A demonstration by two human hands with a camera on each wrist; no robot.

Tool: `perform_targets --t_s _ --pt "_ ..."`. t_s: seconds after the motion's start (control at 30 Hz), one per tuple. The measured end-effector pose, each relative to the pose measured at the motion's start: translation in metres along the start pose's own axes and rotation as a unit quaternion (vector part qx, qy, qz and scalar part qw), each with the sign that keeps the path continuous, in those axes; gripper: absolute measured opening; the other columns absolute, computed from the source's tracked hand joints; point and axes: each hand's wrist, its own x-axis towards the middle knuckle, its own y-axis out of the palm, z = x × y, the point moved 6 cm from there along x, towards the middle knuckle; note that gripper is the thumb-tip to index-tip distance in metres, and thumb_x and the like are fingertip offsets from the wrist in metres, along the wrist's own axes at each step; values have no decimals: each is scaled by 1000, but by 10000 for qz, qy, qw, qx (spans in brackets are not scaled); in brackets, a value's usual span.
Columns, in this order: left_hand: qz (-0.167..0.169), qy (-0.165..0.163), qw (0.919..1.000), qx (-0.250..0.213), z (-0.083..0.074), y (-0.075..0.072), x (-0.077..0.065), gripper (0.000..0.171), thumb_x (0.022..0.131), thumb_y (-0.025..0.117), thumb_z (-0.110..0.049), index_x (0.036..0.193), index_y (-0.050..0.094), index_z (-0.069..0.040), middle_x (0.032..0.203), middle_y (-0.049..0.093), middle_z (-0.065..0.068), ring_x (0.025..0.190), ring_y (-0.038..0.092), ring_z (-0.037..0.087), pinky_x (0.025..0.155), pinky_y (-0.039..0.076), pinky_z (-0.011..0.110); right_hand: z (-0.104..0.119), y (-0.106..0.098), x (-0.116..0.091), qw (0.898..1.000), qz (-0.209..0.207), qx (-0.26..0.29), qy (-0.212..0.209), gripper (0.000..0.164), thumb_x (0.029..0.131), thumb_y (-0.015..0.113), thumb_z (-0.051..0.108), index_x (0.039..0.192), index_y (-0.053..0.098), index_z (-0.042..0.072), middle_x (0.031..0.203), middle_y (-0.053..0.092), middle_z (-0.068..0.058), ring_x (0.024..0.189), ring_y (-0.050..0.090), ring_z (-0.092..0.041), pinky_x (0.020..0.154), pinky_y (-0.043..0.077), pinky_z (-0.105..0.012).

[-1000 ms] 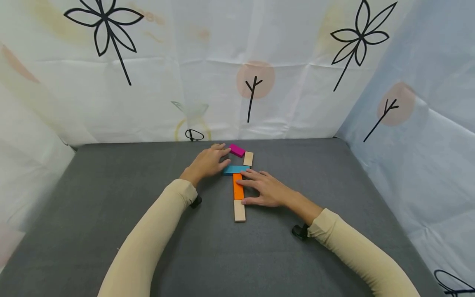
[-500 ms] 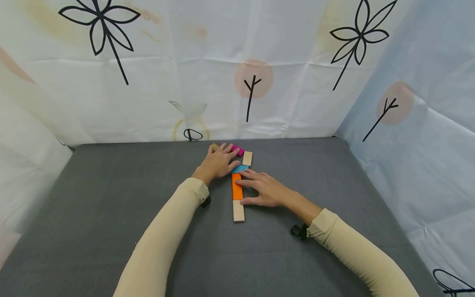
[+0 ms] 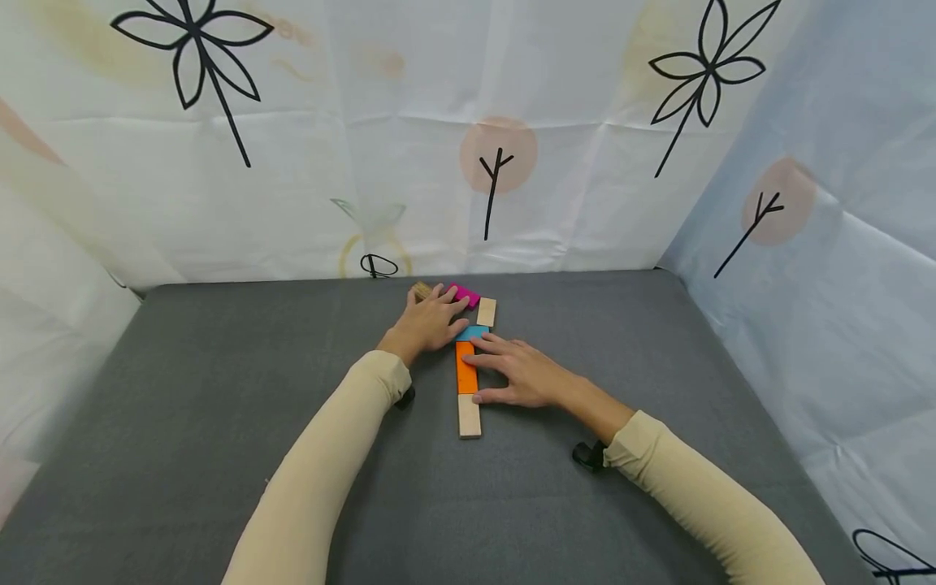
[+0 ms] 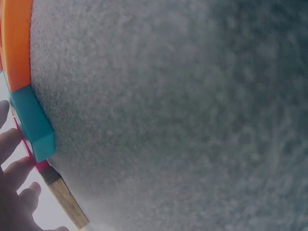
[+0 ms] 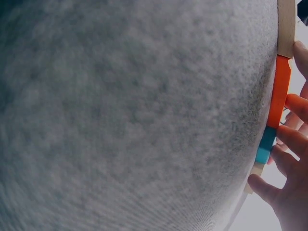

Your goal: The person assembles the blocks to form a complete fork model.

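Note:
Flat blocks form a crooked line on the grey cloth: a pale wooden block [image 3: 470, 418] nearest, then an orange block [image 3: 465, 372], a blue block [image 3: 475, 332] laid crosswise, another pale block [image 3: 487, 313], a magenta block [image 3: 468, 296] and a brown wooden block [image 4: 70, 203]. My left hand [image 3: 426, 322] spreads its fingers over the far left of the line. Its thumb lies at the blue block's left end, and its fingers are at the magenta and brown ones. From the right, my right hand [image 3: 528, 375] rests straight, spread fingertips along the blue, orange and near pale blocks.
Grey cloth [image 3: 219, 390] covers the table around the blocks. White patterned sheets [image 3: 409, 162] hang along the back and sides, close behind the far blocks. Both forearms reach in from the front.
My left hand has moved right, covering the blue block's left end and bringing the brown block into view, then shifted back slightly, showing more magenta. My right hand stays in place.

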Motion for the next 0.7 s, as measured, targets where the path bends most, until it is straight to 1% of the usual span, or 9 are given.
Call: perform_targets --t_s 0.17,0.37,0.53,0.7 --pt "-42 2 10000 -37 3 -3 -1 53 106 42 -43 155 39 -22 162 28 6 151 17 30 115 10 67 -1 0 0 10000 -28 -7 8 67 95 61 55 149 49 18 161 30 -11 150 23 -28 113 29 -60" --pt "-147 67 9990 -405 4 -8 -5 47 106 46 -37 148 50 -17 159 35 7 151 19 31 115 12 67 -1 1 1 10000 -1 11 49 67 94 61 55 149 49 18 161 30 -10 150 22 -27 113 28 -59" --pt "-294 88 9979 -564 8 -8 -6 41 105 49 -34 141 56 -16 155 42 6 150 20 30 115 13 67 -1 2 1 10000 30 58 70 67 94 61 55 150 49 19 161 30 -9 150 21 -27 114 27 -59" --pt "-452 148 9948 -899 11 -8 -4 35 104 52 -34 131 62 -14 148 50 8 150 21 30 116 13 65 0 1 0 10000 36 72 56 67 94 61 55 150 49 19 161 30 -9 151 20 -27 114 27 -59"
